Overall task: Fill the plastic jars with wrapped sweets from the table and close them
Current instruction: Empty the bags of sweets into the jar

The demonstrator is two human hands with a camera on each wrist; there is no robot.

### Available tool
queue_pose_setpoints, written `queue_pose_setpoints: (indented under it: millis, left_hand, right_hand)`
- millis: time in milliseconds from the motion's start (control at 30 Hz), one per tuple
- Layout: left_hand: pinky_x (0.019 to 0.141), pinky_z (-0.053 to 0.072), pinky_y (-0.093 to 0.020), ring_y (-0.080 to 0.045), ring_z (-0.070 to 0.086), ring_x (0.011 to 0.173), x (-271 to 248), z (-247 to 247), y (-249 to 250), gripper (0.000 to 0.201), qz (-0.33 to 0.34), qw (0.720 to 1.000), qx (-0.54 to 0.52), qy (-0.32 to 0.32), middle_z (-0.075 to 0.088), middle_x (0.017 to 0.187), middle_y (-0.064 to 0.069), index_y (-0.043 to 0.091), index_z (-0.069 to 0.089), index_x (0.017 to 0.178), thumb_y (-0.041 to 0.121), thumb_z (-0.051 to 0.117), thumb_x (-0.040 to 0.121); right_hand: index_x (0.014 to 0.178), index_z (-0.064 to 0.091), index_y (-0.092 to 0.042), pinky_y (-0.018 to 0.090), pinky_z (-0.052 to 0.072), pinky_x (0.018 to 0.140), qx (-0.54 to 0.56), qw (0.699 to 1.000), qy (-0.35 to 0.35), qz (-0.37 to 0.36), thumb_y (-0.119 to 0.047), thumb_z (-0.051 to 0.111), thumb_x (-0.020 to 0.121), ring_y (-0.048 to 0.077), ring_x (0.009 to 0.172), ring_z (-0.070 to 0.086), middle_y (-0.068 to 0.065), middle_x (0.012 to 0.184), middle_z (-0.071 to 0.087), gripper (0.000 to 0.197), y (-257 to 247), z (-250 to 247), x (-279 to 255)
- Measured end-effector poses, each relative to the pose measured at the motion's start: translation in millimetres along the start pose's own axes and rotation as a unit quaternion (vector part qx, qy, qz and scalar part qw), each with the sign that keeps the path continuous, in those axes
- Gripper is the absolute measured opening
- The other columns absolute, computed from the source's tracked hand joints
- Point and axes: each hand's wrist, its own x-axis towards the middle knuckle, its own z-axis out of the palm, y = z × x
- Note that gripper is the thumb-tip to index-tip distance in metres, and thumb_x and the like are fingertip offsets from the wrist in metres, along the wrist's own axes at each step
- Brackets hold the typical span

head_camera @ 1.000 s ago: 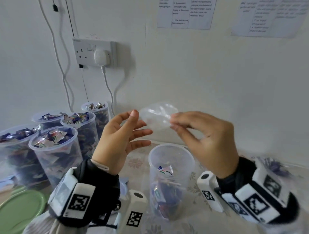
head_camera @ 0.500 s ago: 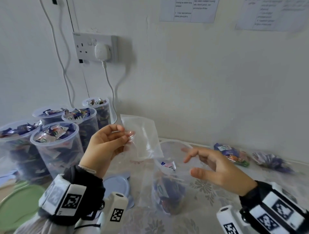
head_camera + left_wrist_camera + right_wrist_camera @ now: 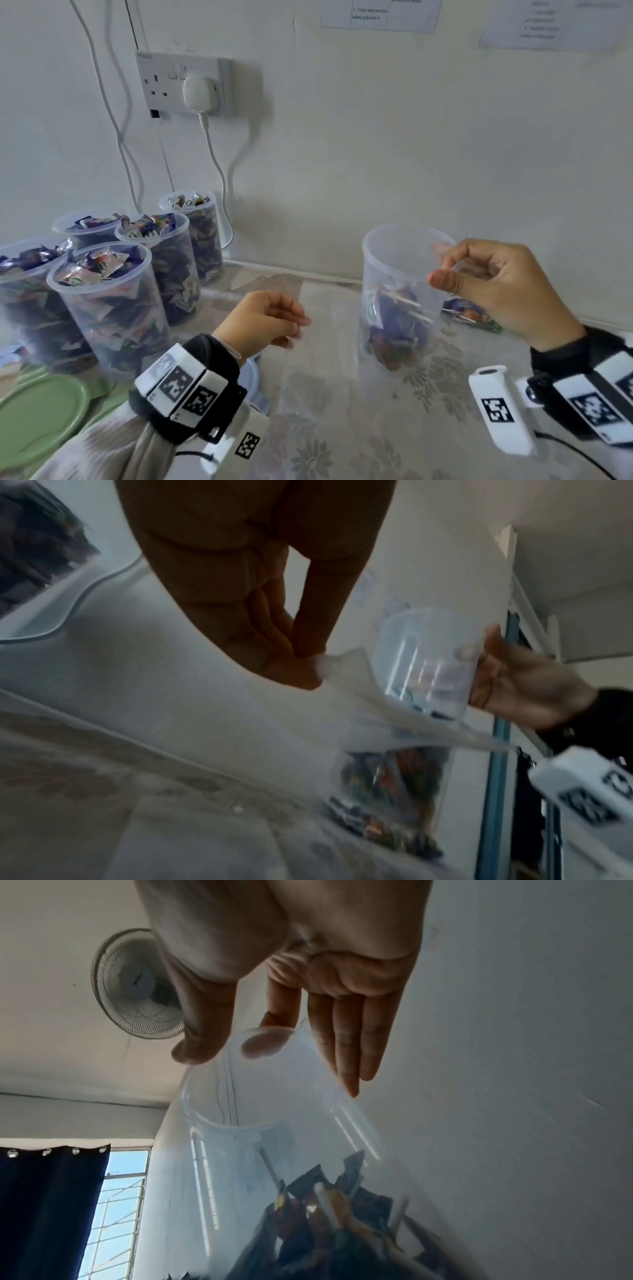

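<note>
Right hand (image 3: 496,284) pinching the jar (image 3: 397,294) rim — left hand (image 3: 263,320) pinching a clear bag (image 3: 346,669) edge.

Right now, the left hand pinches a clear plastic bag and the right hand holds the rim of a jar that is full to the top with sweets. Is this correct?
Not quite. The jar is only partly filled; the head view shows sweets low in it. The left hand does pinch the clear bag, and the right hand holds the rim.

Floral-cloth table (image 3: 342,442) w/ filled jars (image 3: 113,308), green lids (image 3: 37,418), loose sweets (image 3: 469,313).
</note>
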Motion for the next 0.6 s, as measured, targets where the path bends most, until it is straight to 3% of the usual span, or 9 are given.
queue_pose_setpoints:
  millis: [100,167,233,267,333,433,500,567,600]
  left_hand:
    - [0.049,0.052,-0.019,-0.006,0.062,0.049,8.3,2.6,-9.8,0.029,-0.04,0.995,0.081,-0.044,0.067,0.067,-0.003,0.004,0.061,0.075,-0.024,0.051,0.078]
    - [0.05,0.052,-0.018,-0.005,0.061,0.048,14.5,3.3,-16.1,0.03,-0.061,0.988,0.128,-0.058,0.066,0.067,-0.004,0.005,0.062,0.073,-0.023,0.053,0.076]
    - [0.051,0.051,-0.018,-0.007,0.061,0.05,20.3,4.5,-24.4,0.029,-0.078,0.981,0.169,-0.058,0.064,0.067,-0.006,0.007,0.061,0.07,-0.022,0.056,0.076]
    - [0.053,0.052,-0.02,-0.01,0.062,0.053,22.2,5.6,-28.0,0.028,-0.086,0.977,0.185,-0.057,0.063,0.066,-0.006,0.007,0.061,0.069,-0.02,0.057,0.076]
    - [0.057,0.054,-0.021,-0.016,0.063,0.062,25.5,7.3,-35.5,0.025,-0.103,0.97,0.214,-0.054,0.061,0.067,-0.007,0.008,0.059,0.071,-0.017,0.059,0.077]
    - [0.052,0.05,-0.016,-0.014,0.061,0.063,28.7,7.6,-42.7,0.025,-0.111,0.957,0.262,-0.059,0.061,0.068,-0.006,0.01,0.057,0.07,-0.013,0.06,0.078]
    - [0.052,0.048,-0.014,-0.011,0.06,0.063,28.8,8.0,-44.4,0.026,-0.103,0.943,0.31,-0.066,0.061,0.068,-0.002,0.014,0.057,0.068,-0.01,0.061,0.077]
    - [0.061,0.048,-0.018,-0.012,0.059,0.071,28.5,7.2,-46.0,0.025,-0.093,0.923,0.366,-0.071,0.06,0.073,0.001,0.018,0.057,0.07,-0.005,0.061,0.078]
    - [0.068,0.048,-0.02,-0.013,0.058,0.077,29.2,5.8,-47.3,0.021,-0.086,0.912,0.396,-0.064,0.061,0.081,0.001,0.019,0.057,0.075,-0.002,0.059,0.08]
  right_hand:
    - [0.068,0.064,-0.025,0.038,0.043,0.083,0.027,0.999,0.01,-0.024,-0.074,0.075,0.051,0.055,0.102,0.053,0.038,0.091,0.062,0.054,-9.9,-3.9,5.2]
    - [0.066,0.063,-0.023,0.032,0.049,0.09,0.07,0.997,0.009,-0.031,-0.072,0.076,0.051,0.03,0.11,0.062,0.018,0.092,0.072,0.053,-12.6,-1.7,6.2]
    - [0.064,0.062,-0.023,0.02,0.05,0.091,0.114,0.993,-0.01,-0.029,-0.068,0.078,0.05,0.007,0.109,0.063,0.018,0.097,0.071,0.05,-13.7,7.0,5.2]
    - [0.063,0.063,-0.024,0.015,0.05,0.087,0.135,0.99,-0.024,-0.025,-0.066,0.079,0.05,0.005,0.109,0.063,0.021,0.098,0.069,0.047,-14.0,13.2,3.7]
    - [0.061,0.063,-0.027,0.01,0.048,0.077,0.164,0.985,-0.048,-0.011,-0.065,0.08,0.049,0.005,0.111,0.062,0.002,0.093,0.075,0.044,-11.0,26.9,-1.1]
    - [0.063,0.062,-0.025,0.016,0.048,0.088,0.194,0.978,-0.078,-0.001,-0.062,0.08,0.053,0.009,0.112,0.062,-0.01,0.068,0.071,0.043,-2.7,46.3,-9.4]
    - [0.065,0.061,-0.018,0.017,0.045,0.095,0.203,0.974,-0.096,0.003,-0.059,0.081,0.056,0.009,0.11,0.063,0.008,0.065,0.07,0.046,4.8,55.5,-13.6]
    - [0.065,0.06,-0.015,0.013,0.043,0.092,0.204,0.971,-0.12,0.014,-0.057,0.082,0.055,0.006,0.113,0.061,0.048,0.092,0.056,0.049,4.9,61.5,-16.8]
    - [0.064,0.06,-0.017,0.012,0.043,0.091,0.206,0.97,-0.132,0.017,-0.058,0.082,0.054,0.004,0.115,0.059,0.052,0.1,0.049,0.047,3.9,63.8,-18.2]
